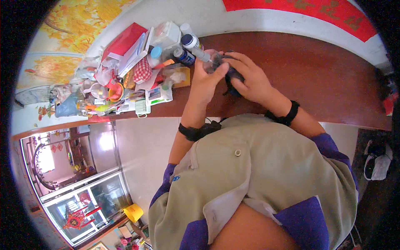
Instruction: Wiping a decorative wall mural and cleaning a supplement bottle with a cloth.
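Observation:
Above the brown tabletop, my left hand and my right hand meet around a small dark object. Its outline is blurred and mostly covered by my fingers, so its kind cannot be told. Clear plastic shows at the fingers of my left hand. A translucent cylinder points up and left from there; whether it joins the held thing is unclear. My right fingers wrap over the dark object's top and right side. Black bands circle both wrists. Just left of my left hand stands a dark-capped bottle.
The wooden table runs along a white wall. At its left are a white plastic box, a red folder, red checked cloth, an orange cup and bagged items. A yellow bin stands on the floor.

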Demonstrator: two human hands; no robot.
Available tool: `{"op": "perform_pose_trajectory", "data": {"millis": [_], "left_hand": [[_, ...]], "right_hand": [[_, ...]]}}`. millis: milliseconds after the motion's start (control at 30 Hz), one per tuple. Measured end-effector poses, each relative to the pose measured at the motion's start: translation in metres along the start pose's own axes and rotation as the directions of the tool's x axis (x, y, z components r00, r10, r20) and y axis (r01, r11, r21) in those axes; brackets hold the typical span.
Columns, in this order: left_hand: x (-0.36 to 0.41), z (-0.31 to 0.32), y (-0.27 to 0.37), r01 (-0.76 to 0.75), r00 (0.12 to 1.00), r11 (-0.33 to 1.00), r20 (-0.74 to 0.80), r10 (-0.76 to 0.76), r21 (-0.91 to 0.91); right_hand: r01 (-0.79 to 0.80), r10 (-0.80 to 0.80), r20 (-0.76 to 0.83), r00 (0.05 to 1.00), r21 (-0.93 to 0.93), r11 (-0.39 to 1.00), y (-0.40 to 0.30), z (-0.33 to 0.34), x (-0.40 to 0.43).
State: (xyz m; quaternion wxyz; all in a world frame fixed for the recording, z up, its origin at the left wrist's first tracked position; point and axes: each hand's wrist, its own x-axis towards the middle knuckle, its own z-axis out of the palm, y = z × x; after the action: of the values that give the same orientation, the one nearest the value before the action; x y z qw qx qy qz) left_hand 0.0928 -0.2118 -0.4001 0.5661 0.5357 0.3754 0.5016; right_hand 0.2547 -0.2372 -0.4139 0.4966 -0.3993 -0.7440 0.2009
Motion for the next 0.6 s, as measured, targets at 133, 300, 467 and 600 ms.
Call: {"op": "perform_pose_trajectory", "data": {"millis": [133, 300, 467, 600], "left_hand": [[0.003, -0.018, -0.011, 0.075, 0.994, 0.984, -0.068, -0.087, -0.164], [0.007, -0.024, -0.013, 0.062, 0.98, 0.992, -0.194, -0.041, 0.106], [0.021, -0.032, -0.024, 0.182, 0.97, 0.847, -0.232, -0.071, 0.499], [0.021, -0.055, -0.064, 0.185, 0.977, 0.843, -0.188, -0.102, 0.505]], "right_hand": [[-0.052, 0.053, 0.125, 0.991, -0.009, 0.999, 0.006, 0.011, -0.003], [-0.027, 0.032, 0.047, 0.998, -0.093, 0.995, 0.042, 0.007, 0.022], [-0.016, 0.021, 0.027, 0.999, -0.176, 0.984, 0.071, 0.02, 0.057], [-0.122, 0.349, 0.353, 0.868, -0.53, 0.839, 0.108, 0.06, 0.039]]}}
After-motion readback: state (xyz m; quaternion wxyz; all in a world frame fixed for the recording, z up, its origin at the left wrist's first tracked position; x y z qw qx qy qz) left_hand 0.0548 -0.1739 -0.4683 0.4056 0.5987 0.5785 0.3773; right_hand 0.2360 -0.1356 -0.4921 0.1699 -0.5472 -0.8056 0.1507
